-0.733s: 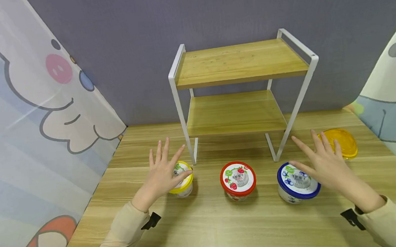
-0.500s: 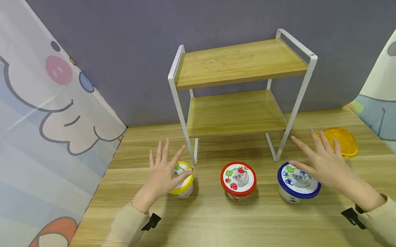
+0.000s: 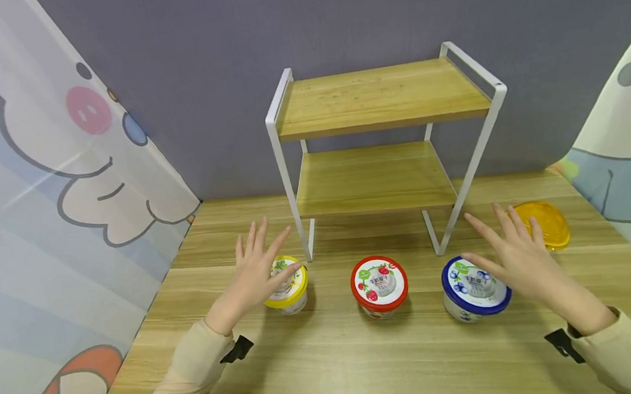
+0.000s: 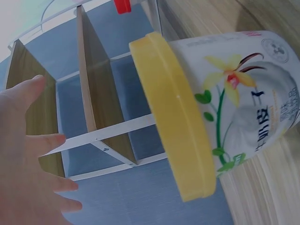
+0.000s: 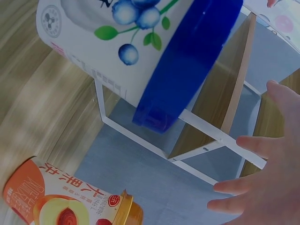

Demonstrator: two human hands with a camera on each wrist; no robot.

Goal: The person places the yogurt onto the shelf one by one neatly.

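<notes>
My left hand (image 3: 251, 279) hovers with fingers spread over the left side of a yellow-lidded tub (image 3: 292, 286), partly hiding its lid. The left wrist view shows that tub's vanilla-flower label (image 4: 234, 101) beside the fingers. On the right, my right hand (image 3: 532, 262) is likewise spread, overlapping the edge of a blue-lidded tub (image 3: 476, 289) printed with blueberries. Between them stands a red-lidded tub (image 3: 379, 284) with strawberries on its lid. Both hands hold nothing.
A two-tier wooden shelf (image 3: 380, 97) with white metal frame stands behind the tubs. Beyond my right hand is an orange-lidded cup (image 3: 547, 223); the right wrist view shows its peach label (image 5: 63, 206). Cartoon-printed curtains (image 3: 23, 204) flank the wooden table (image 3: 353, 369).
My left hand has shifted slightly left, uncovering more of the yellow lid. The right hand stays nearly still, and the tubs keep their places.
</notes>
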